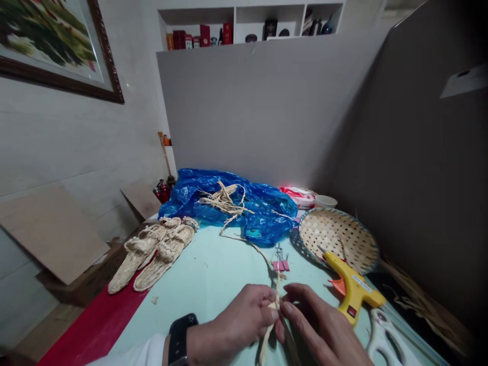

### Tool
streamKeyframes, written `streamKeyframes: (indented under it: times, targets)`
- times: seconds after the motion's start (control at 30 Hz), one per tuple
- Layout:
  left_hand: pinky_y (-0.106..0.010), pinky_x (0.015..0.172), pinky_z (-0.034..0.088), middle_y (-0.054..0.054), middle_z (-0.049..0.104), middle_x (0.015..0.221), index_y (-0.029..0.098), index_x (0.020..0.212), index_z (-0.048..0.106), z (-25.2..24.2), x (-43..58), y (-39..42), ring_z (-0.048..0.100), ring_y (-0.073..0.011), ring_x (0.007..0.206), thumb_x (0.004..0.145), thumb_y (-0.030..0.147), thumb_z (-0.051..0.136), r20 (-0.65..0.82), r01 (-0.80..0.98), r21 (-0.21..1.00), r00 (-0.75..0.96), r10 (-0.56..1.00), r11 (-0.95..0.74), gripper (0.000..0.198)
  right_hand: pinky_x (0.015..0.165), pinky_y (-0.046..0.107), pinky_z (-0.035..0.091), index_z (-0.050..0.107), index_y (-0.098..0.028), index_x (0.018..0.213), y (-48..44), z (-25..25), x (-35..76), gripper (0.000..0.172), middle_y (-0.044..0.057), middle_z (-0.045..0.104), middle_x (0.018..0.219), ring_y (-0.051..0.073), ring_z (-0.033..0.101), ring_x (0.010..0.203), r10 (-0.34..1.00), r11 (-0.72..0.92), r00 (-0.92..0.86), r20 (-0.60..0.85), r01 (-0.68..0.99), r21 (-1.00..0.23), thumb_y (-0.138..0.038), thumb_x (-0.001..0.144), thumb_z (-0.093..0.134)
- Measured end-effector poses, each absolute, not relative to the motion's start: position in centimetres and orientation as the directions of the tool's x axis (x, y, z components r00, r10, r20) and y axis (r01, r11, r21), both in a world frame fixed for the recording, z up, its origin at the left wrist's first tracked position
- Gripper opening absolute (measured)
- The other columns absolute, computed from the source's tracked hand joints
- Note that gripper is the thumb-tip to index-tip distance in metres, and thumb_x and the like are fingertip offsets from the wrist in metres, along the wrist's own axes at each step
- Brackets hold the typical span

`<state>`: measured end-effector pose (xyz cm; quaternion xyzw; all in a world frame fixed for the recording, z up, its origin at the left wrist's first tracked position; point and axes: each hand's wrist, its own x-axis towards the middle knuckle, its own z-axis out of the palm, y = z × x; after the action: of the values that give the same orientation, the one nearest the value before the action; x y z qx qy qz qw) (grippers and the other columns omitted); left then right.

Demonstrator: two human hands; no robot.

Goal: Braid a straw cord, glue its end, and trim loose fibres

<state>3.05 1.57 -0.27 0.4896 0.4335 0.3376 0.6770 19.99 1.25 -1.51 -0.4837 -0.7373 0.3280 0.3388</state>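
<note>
My left hand [236,325] and my right hand [316,328] meet at the near edge of the pale green table [206,274]. Both pinch a thin straw strand [277,292] between fingers and thumbs. The strand runs up from my fingers to a pink binder clip [280,264] lying on the table, and a loose end hangs below my hands. A black watch sits on my left wrist. A longer straw cord [251,245] trails from the clip area toward the blue bag.
A pair of woven straw sandals [152,254] lies at the left. A blue plastic bag [229,203] with straw bundles sits at the back. At the right are a woven basket tray [337,238], a yellow glue gun [353,287] and white-handled scissors [385,330]. Grey partitions close the back and right.
</note>
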Motion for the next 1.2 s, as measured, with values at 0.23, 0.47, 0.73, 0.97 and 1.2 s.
streamKeyframes:
  times: [0.23, 0.47, 0.73, 0.97, 1.2]
  targets:
    - [-0.021, 0.043, 0.019, 0.007, 0.052, 0.061, 0.019, 0.091, 0.048, -0.5, 3.2, 1.1, 0.027, -0.0054, 0.042, 0.073, 0.036, 0.056, -0.19, -0.03, 0.974, 0.436, 0.88, 0.225, 0.026, 0.065, 0.027, 0.046, 0.058, -0.018, 0.107, 1.9, -2.7, 19.2, 0.029, 0.003, 0.065, 0.076, 0.019, 0.062, 0.074, 0.925, 0.126, -0.381, -0.002, 0.31, -0.942, -0.039, 0.093, 0.044]
    - [-0.022, 0.046, 0.022, 0.007, 0.056, 0.064, 0.021, 0.103, 0.039, -1.7, 3.0, 1.2, 0.033, -0.0087, 0.048, 0.087, 0.034, 0.049, -0.21, 0.174, 0.973, 0.411, 0.887, 0.15, 0.023, 0.056, 0.022, 0.036, 0.066, -0.014, 0.082, 2.0, -1.5, 19.4, 0.017, 0.0, 0.061, 0.067, 0.012, 0.052, 0.062, 0.949, 0.115, -0.313, -0.027, 0.428, -0.896, -0.024, 0.085, 0.052]
    - [-0.028, 0.063, 0.035, 0.004, 0.059, 0.066, 0.023, 0.077, 0.05, 0.6, 2.5, 0.4, 0.053, -0.0151, 0.061, 0.096, 0.034, 0.036, -0.096, 0.699, 0.697, 0.312, 0.945, -0.159, 0.026, 0.051, 0.021, 0.03, 0.063, -0.013, 0.067, 1.5, -1.3, 19.5, 0.019, -0.003, 0.053, 0.057, 0.009, 0.042, 0.055, 0.97, 0.106, -0.242, 0.008, 0.399, -0.911, -0.022, 0.081, 0.054]
    - [-0.024, 0.047, 0.04, 0.004, 0.056, 0.053, 0.023, 0.07, 0.05, -0.6, 3.0, -0.9, 0.055, -0.0134, 0.044, 0.094, 0.017, 0.039, 0.38, 0.745, 0.31, 0.472, 0.795, -0.591, 0.027, 0.056, 0.023, 0.03, 0.064, -0.013, 0.063, 1.4, -1.7, 19.5, 0.019, -0.001, 0.052, 0.059, 0.011, 0.042, 0.059, 0.966, 0.052, -0.26, -0.005, 0.208, -0.977, -0.019, 0.079, 0.056]
    - [-0.03, 0.042, 0.044, -0.003, 0.058, 0.054, 0.008, 0.087, 0.061, -2.5, 4.3, -1.7, 0.058, -0.0188, 0.042, 0.081, 0.0, 0.042, 0.578, 0.604, -0.179, 0.704, 0.414, -0.777, 0.021, 0.058, 0.023, 0.037, 0.066, -0.01, 0.063, 1.4, -1.0, 19.4, 0.023, 0.002, 0.059, 0.062, 0.011, 0.045, 0.057, 0.918, -0.188, -0.365, -0.156, -0.053, -0.981, -0.026, 0.078, 0.058]
